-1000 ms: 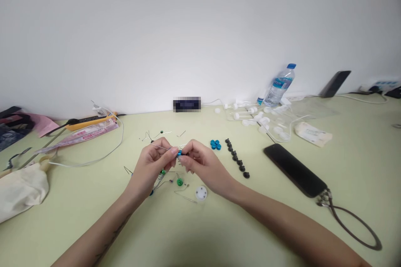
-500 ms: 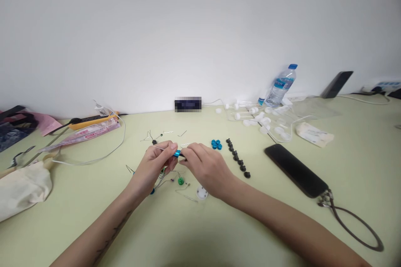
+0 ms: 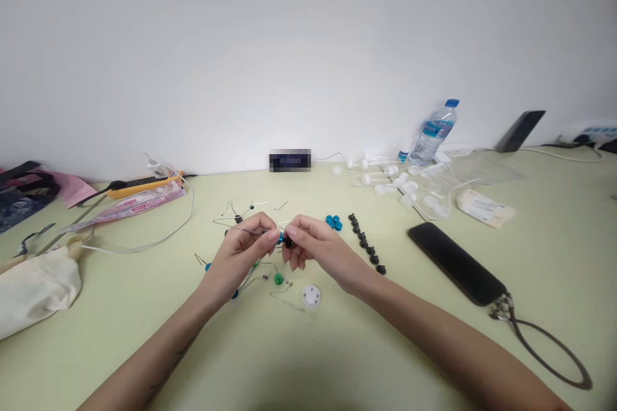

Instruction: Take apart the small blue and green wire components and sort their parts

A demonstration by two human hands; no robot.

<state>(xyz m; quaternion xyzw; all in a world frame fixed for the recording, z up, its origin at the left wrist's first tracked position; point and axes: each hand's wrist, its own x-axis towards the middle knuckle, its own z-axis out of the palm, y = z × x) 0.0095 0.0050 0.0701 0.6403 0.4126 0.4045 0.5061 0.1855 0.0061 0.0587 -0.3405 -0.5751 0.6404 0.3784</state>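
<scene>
Near the middle of the table my left hand (image 3: 249,249) is closed, pinching a small blue part (image 3: 280,239) between thumb and fingers. A thin wire (image 3: 243,229) runs out to the left from that hand. Against the blue part, my right hand (image 3: 321,245) grips a small black part (image 3: 288,243) with thumb and forefinger. Whether the two parts are joined is hidden by the fingertips. Below the hands lie a green round part (image 3: 278,279) with wire legs and a white disc (image 3: 311,296) with several dark dots.
Several blue round parts (image 3: 333,223) sit to the right, beside a slanting row of black knobs (image 3: 367,248). Farther right are a phone (image 3: 456,263) with a strap, white parts (image 3: 407,187) and a water bottle (image 3: 434,135). At left are a yellow power strip (image 3: 139,187) and cloth bag (image 3: 38,286).
My right hand has rolled, so its thumb and the black part now show. Both hands have shifted slightly right, and the white disc is in fuller view.
</scene>
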